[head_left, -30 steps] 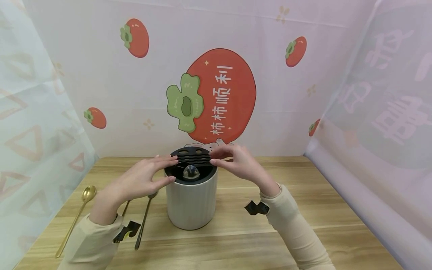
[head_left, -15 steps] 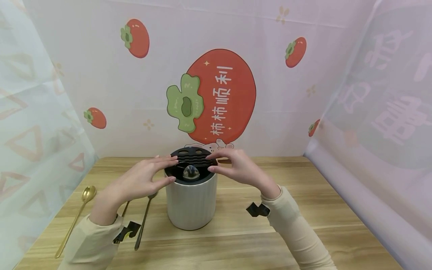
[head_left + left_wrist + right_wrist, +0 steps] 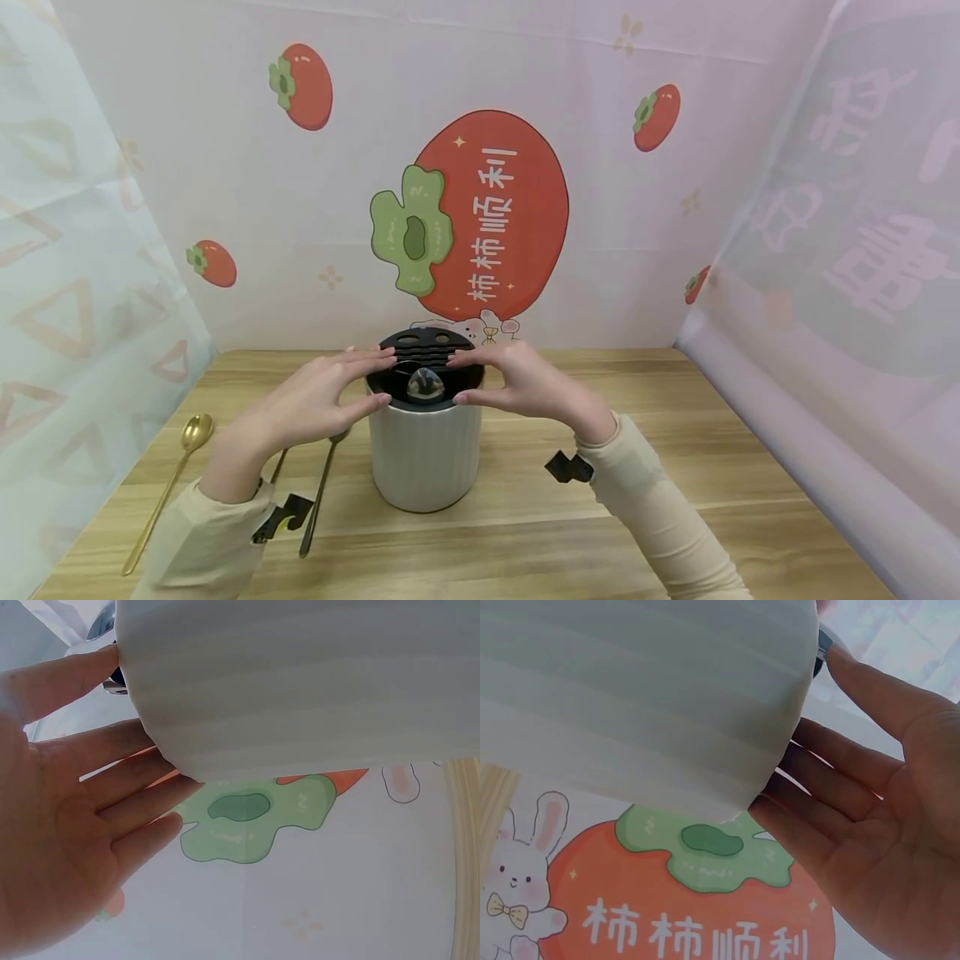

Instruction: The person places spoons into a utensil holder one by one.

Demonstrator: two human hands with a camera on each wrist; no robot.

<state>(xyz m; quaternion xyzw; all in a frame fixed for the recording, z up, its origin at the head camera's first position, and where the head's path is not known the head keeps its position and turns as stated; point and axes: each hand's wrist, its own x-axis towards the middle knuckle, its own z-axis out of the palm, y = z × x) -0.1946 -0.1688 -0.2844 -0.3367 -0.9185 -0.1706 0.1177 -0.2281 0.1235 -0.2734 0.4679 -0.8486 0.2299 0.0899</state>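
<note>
A white ribbed utensil holder [image 3: 425, 462] with a black slotted insert [image 3: 427, 335] stands upright on the table. The rounded, shiny metal head of a utensil [image 3: 425, 385] shows in its front opening, the handle hidden inside. My left hand [image 3: 303, 400] reaches to the rim from the left, fingers extended and thumb toward the front. On the opposite side, my right hand [image 3: 528, 383] has its fingertips over the rim and its thumb at the front edge. Both wrist views show the fingers fairly straight behind the holder's wall [image 3: 300, 690], their tips at the rim.
A gold long-handled spoon [image 3: 197, 431] lies at the left of the wood-grain table [image 3: 600, 517]. Closer to the holder is a dark spoon [image 3: 318, 496], with another thin handle [image 3: 280, 464] partly behind my left arm. A persimmon-printed backdrop [image 3: 495, 208] rises behind.
My right hand has slid along the rim from the back right toward the front, its thumb now at the front edge. The left hand and the holder stay in place.
</note>
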